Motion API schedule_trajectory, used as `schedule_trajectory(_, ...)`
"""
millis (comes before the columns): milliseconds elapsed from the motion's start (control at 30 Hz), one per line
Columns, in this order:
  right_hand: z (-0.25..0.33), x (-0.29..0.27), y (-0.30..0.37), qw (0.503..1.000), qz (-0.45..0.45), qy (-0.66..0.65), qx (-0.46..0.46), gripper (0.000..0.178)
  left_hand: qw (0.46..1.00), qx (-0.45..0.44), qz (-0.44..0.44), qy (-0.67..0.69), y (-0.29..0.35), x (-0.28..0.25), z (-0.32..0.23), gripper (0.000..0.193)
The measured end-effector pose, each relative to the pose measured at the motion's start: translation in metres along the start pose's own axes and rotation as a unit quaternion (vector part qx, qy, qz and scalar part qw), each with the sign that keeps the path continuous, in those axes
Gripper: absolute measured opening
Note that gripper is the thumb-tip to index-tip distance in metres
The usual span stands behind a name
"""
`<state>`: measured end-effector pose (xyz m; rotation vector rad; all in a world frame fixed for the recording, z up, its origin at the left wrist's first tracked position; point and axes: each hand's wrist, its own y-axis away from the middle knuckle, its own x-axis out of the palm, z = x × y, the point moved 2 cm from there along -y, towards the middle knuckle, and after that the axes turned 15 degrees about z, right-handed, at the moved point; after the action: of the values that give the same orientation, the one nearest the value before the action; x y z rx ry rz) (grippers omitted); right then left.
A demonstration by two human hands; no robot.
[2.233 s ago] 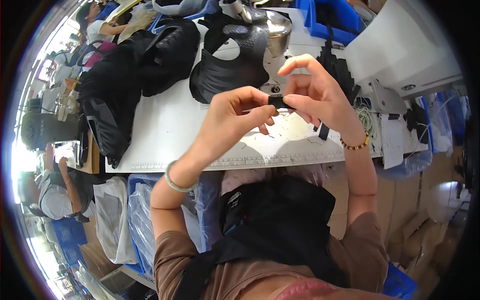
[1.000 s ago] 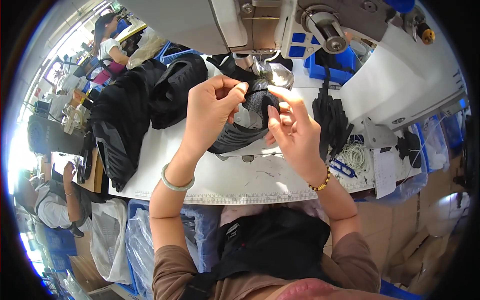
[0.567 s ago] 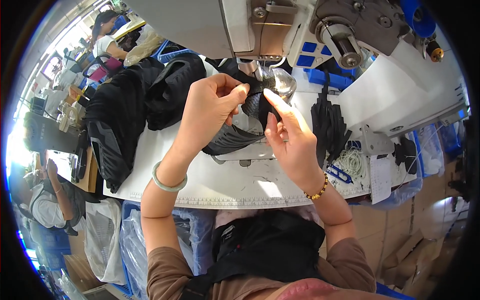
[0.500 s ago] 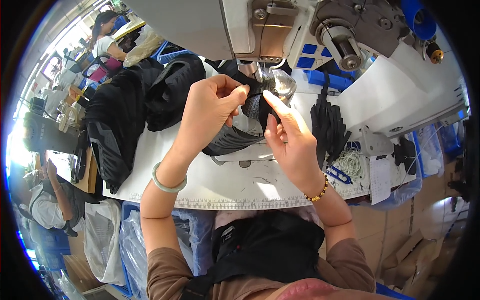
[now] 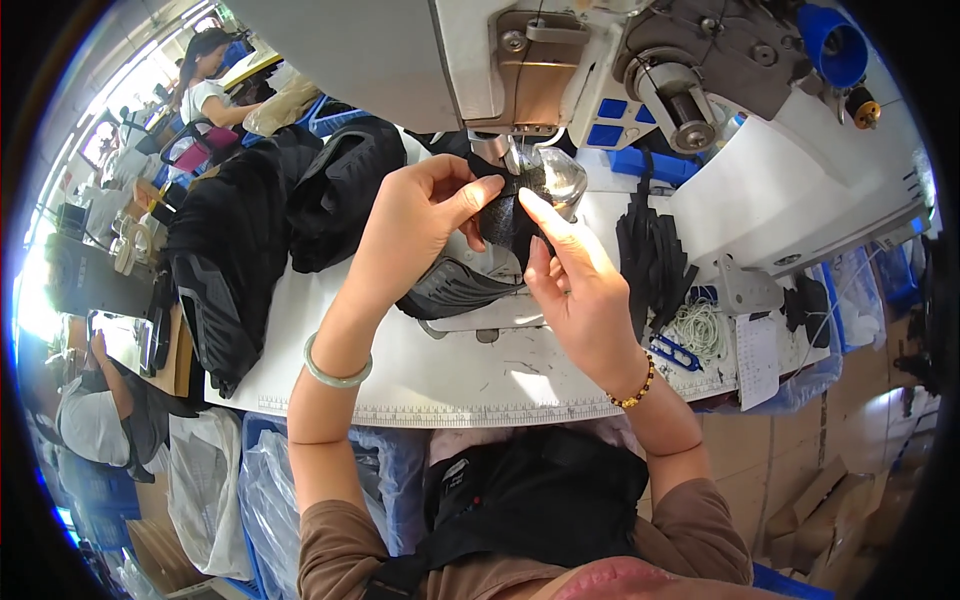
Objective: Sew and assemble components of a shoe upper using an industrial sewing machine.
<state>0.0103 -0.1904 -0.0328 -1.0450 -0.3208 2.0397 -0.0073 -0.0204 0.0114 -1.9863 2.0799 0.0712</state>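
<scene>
A black shoe upper lies under the sewing head, its textured top part bunched near the needle. My left hand pinches the fabric between thumb and forefinger, just left of the needle. From the right, my right hand presses its outstretched forefinger on the same fabric; its thumb and curled fingers close on the edge lower down. The fingertips of both hands are close together, a little in front of the needle. The stitching spot itself is partly hidden by the metal head and my fingers.
Stacked black shoe uppers lie at the left of the white table. Black strips, tangled white cord and blue thread snips lie right. A plastic-lined blue bin stands below the edge. Two co-workers sit at far left.
The view has shifted slightly. Both hands stay at the needle with the shoe upper, which has turned or slid a little; my right forefinger has shifted slightly left along the fabric.
</scene>
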Motion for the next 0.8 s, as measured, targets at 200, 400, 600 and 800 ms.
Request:
schedule_trajectory(200, -0.0029, 0.0008, -0.0005, 1.000, -0.008, -0.008, -0.004, 0.058, 0.998, -0.006, 0.040, 0.051, -0.0025, -0.0045, 0.0021, 0.022)
schedule_trajectory(400, -0.0011, 0.0022, -0.0019, 0.999, -0.031, 0.008, -0.013, 0.053, 0.997, -0.006, 0.048, 0.066, -0.0031, -0.0061, 0.0023, 0.021)
schedule_trajectory(600, -0.0005, 0.0018, -0.0015, 0.999, -0.031, 0.014, -0.009, 0.051, 0.996, -0.005, 0.049, 0.068, -0.0038, -0.0063, 0.0029, 0.019)
schedule_trajectory(800, 0.0002, 0.0021, -0.0015, 0.999, -0.033, 0.008, -0.010, 0.050, 0.996, -0.007, 0.050, 0.069, -0.0049, -0.0059, 0.0023, 0.017)
